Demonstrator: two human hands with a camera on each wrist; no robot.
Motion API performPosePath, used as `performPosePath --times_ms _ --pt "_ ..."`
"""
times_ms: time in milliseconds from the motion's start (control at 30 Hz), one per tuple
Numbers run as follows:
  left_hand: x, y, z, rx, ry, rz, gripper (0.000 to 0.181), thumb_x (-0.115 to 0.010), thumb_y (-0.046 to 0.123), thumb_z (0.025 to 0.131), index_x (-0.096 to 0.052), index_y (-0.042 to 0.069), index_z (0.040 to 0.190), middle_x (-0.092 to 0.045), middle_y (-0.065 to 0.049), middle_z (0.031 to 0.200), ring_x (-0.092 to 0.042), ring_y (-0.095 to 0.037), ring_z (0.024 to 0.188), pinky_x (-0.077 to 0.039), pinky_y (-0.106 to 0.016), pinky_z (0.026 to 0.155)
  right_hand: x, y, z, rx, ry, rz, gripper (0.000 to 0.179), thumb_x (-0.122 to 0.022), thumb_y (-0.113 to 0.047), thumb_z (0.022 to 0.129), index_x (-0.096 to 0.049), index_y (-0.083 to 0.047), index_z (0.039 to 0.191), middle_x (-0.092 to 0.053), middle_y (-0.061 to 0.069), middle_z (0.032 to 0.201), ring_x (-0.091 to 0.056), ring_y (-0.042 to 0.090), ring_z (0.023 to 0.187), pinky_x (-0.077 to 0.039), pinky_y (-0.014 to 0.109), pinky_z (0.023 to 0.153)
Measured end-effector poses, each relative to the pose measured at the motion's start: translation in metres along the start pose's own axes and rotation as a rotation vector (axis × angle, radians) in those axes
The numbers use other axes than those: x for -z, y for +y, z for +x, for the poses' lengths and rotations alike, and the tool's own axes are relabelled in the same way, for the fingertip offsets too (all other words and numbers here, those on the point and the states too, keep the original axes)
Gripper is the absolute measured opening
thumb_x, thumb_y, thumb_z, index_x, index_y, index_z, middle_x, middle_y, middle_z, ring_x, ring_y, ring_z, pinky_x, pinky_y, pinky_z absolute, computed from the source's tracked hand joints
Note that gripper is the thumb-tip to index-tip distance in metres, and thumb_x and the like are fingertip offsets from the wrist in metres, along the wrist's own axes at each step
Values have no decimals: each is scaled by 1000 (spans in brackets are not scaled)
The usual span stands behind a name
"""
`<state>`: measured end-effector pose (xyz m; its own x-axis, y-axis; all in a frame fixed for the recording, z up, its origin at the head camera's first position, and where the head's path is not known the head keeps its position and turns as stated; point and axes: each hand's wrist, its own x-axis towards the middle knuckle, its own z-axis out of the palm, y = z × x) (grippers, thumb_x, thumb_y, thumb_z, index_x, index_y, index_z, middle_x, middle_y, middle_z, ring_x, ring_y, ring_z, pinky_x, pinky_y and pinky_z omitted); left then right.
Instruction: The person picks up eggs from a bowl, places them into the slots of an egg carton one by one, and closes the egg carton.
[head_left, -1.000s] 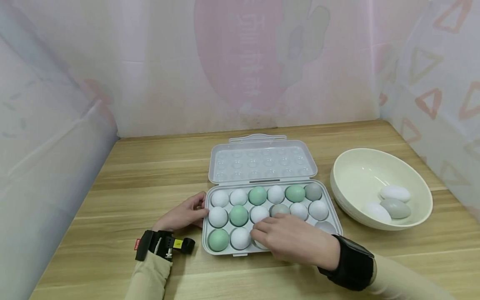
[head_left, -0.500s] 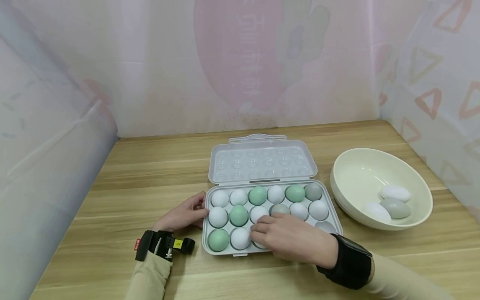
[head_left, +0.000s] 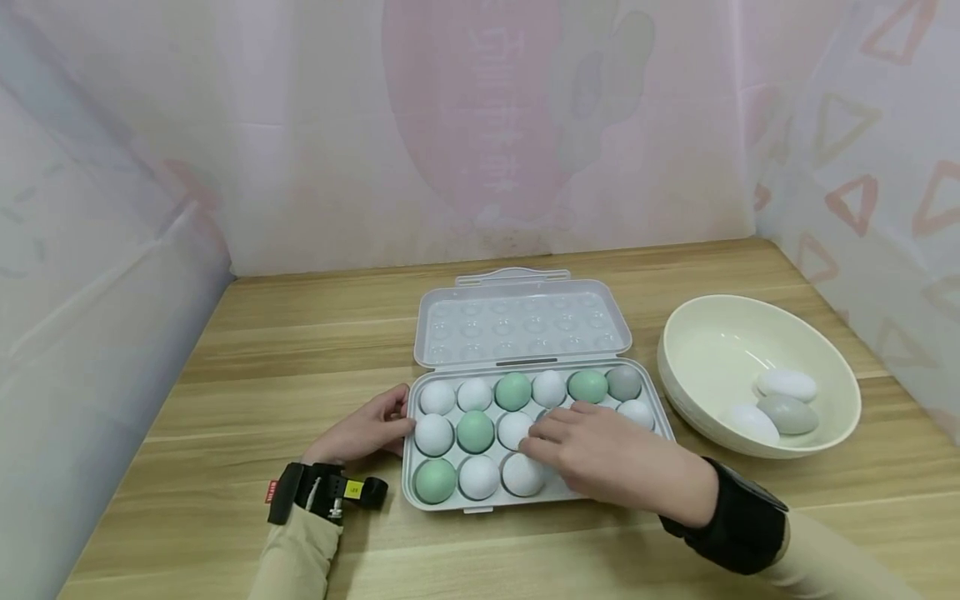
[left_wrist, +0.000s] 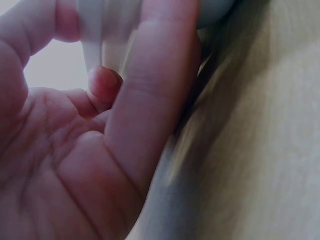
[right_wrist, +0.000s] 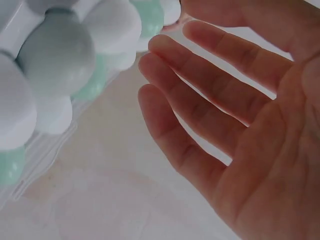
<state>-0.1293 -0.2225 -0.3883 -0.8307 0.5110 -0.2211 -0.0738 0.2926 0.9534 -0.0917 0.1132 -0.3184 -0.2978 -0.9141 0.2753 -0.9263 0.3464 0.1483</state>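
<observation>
In the head view, an egg tray (head_left: 457,506) holds white, green and grey eggs in three rows, its clear lid (head_left: 525,323) folded back. My left hand (head_left: 362,428) is at the tray's left edge; the left wrist view shows its fingers curled about the tray's pale wall. Over the right half hovers my right hand (head_left: 611,457), with fingers apart and nothing in the palm (right_wrist: 280,165) in the right wrist view. Just left of it, a white egg (head_left: 522,475) sits in the front row. The hand hides several cups.
To the right stands a cream bowl (head_left: 712,342) with two white eggs and a grey egg (head_left: 787,414) in it. Wooden tabletop (head_left: 285,350) surrounds the tray. Printed sheets (head_left: 315,167) hang behind and at both sides.
My right hand has lifted away from the front-row white egg and moved back and to the right. That egg now shows fully. The left hand keeps its place.
</observation>
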Motion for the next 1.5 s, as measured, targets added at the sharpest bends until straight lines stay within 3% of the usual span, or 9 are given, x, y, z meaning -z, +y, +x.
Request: performPosePath --times_ms 400,933,1133,1333,1500 --pt "0 0 0 -5 -5 -8 11 -50 1 93 -39 -2 95 -47 -13 97 -55 -22 88 -55 -32 68 26 30 -32 -152 -39 81 40 -76 1 68 -63 -9 105 -61 -1 91 -59 17 81 -52 31 71" --pt "1 -1 0 1 -18 -27 12 -49 3 94 -39 -3 97 -48 -15 98 -58 -23 87 -57 -35 69 40 56 -74 -341 -38 101 42 -79 -1 69 -65 -8 109 -65 1 95 -63 20 79 -53 36 65" --pt "1 -1 1 1 -18 -39 12 -49 2 94 -39 -3 97 -48 -14 98 -58 -22 87 -57 -35 69 47 65 -89 -457 -108 124 40 -75 -2 73 -65 -6 111 -66 5 98 -64 27 85 -54 44 69" --pt "1 -1 0 6 -13 -38 12 -49 1 93 -38 -3 96 -47 -13 97 -58 -21 86 -57 -34 69 47 74 -99 -512 -161 137 41 -78 -3 73 -64 -7 112 -67 7 101 -64 29 88 -54 44 71" --pt "0 0 1 1 -16 -36 11 -48 1 93 -38 -2 96 -47 -13 97 -58 -20 86 -57 -34 69 44 84 -107 -565 -251 160 40 -80 -6 72 -64 -6 109 -66 9 102 -63 29 91 -53 44 73"
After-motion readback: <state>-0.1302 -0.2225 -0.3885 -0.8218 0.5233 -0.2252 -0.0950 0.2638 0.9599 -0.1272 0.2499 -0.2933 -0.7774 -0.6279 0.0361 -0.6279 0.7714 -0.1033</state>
